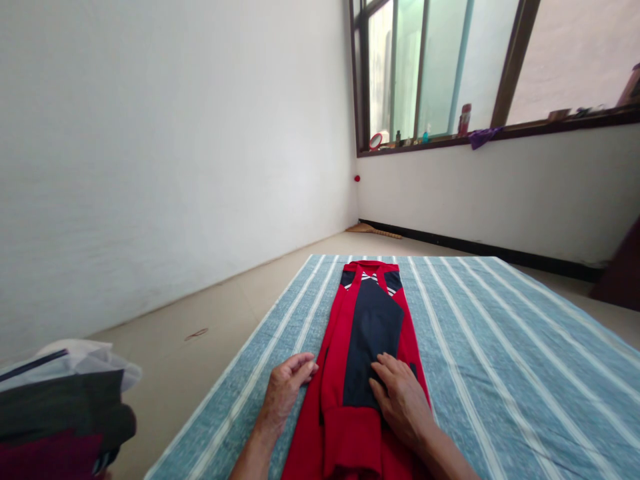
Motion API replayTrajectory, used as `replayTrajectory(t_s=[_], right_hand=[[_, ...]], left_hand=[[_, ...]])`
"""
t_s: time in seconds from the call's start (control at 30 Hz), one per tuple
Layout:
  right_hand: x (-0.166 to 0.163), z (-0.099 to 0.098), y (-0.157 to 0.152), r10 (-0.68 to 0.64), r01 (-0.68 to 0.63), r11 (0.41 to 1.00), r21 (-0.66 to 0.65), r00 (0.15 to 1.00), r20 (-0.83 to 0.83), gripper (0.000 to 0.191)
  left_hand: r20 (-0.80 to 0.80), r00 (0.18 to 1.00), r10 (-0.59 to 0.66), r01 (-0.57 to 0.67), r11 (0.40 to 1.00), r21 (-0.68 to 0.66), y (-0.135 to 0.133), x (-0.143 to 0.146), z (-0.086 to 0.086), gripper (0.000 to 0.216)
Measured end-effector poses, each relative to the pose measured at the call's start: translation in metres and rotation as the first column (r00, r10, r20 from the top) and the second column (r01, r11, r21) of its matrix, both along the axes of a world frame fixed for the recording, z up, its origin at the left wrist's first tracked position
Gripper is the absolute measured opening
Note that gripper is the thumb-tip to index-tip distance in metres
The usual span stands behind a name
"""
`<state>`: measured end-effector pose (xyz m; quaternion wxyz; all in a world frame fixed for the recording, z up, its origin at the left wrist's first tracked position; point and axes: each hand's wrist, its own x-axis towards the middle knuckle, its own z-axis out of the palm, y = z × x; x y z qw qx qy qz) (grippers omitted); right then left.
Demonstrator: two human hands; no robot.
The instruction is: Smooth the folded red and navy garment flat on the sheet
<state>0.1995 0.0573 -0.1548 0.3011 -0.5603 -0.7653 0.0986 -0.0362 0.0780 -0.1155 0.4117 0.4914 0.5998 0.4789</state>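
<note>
A red and navy garment (370, 327), folded lengthwise into a narrow strip, lies stretched away from me on a blue-and-white striped sheet (500, 347). My left hand (285, 390) rests at the garment's left edge with its fingers curled inward; I cannot see anything held in them. My right hand (400, 393) lies flat on the navy panel near the close end, fingers stretched out and together, pressing the cloth down. A red cuff (353, 437) sits between my wrists.
A pile of folded dark and maroon clothes under a plastic bag (65, 400) sits at the lower left. Bare beige floor (225, 300) runs along the white wall. A window sill (480, 133) with small bottles is at the back right.
</note>
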Motion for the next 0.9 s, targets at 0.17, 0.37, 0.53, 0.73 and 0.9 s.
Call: replayTrajectory(t_s=[0.17,0.37,0.53,0.73,0.9], right_hand=[[-0.0002,-0.0003,-0.0004,-0.002,0.002,1.000,0.017,1.000,-0.017,0.028],[-0.0010,0.0001,-0.0010,-0.017,0.017,1.000,0.017,1.000,-0.012,0.028],[-0.0008,0.0009,-0.0009,-0.007,0.007,1.000,0.019,1.000,-0.015,0.027],[-0.0003,0.0024,-0.0008,-0.003,0.003,1.000,0.008,1.000,-0.001,0.028],[-0.0001,0.0014,-0.0002,0.000,0.000,1.000,0.011,1.000,0.001,0.027]], left_hand=[[-0.010,1.000,0.008,-0.008,1.000,-0.001,-0.0005,0.0010,0.0009,0.043],[-0.002,1.000,0.008,-0.008,1.000,-0.003,-0.0002,0.0015,0.0012,0.042],[0.006,1.000,0.003,-0.003,1.000,-0.004,-0.0007,0.0019,0.0022,0.041],[0.006,1.000,-0.003,0.003,1.000,-0.004,-0.0002,0.0018,0.0019,0.040],[0.002,1.000,0.001,-0.001,1.000,-0.011,0.0006,0.0008,0.0011,0.041]])
